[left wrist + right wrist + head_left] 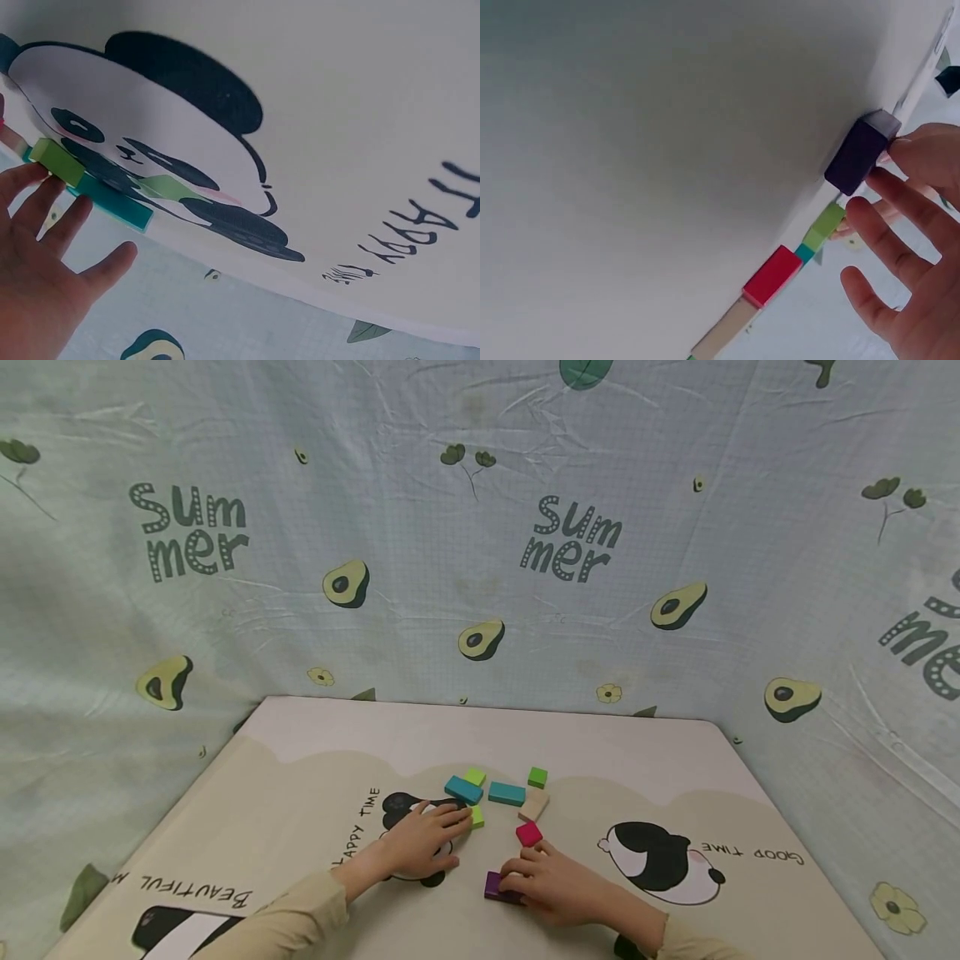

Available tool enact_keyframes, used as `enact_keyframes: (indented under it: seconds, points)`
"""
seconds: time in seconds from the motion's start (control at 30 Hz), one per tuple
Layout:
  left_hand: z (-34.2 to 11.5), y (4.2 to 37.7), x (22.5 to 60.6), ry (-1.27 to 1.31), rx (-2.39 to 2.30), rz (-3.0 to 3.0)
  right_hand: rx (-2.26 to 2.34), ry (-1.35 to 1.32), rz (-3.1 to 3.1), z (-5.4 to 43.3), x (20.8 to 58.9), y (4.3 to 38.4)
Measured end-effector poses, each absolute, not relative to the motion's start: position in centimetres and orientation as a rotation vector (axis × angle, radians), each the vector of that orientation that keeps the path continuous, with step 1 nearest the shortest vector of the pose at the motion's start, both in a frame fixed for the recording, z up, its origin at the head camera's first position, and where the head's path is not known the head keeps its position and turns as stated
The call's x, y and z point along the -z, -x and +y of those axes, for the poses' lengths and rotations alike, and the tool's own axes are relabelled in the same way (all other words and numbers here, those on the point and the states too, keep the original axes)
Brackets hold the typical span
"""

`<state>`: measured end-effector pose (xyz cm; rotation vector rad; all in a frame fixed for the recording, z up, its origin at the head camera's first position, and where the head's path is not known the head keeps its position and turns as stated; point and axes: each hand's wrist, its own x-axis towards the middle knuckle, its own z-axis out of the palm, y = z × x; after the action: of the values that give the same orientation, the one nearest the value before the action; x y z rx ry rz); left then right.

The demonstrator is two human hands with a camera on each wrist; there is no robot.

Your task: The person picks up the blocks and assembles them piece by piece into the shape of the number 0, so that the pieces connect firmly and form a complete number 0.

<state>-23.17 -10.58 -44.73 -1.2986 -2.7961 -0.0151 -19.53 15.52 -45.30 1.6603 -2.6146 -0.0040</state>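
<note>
My left hand [427,839] reaches over the printed panda, its fingers spread and fairly straight. Their tips touch a light green block [58,161], and a teal block [116,202] shows behind it in the left wrist view. Nearer the front, my right hand [553,885] pinches one end of a purple block [855,157] between thumb and index finger, the other fingers held away from it. Just beyond that hand lies a red block [528,834], close to a plain wooden block [533,805].
Behind the hands, two teal blocks [507,793] lie near a yellow-green block [475,776] and a green block [537,777]. The cream table [300,777] carries panda prints and lettering. A patterned curtain [405,568] hangs behind it and at both sides.
</note>
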Motion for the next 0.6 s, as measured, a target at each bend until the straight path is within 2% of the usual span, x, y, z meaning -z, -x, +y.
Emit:
enact_keyframes:
  seconds: [0.6]
  points:
    - [-10.7, 24.7, 44.7, 1.389, -0.034, -2.661, 0.027, -1.724, -2.547, 15.7, 44.8, 20.1]
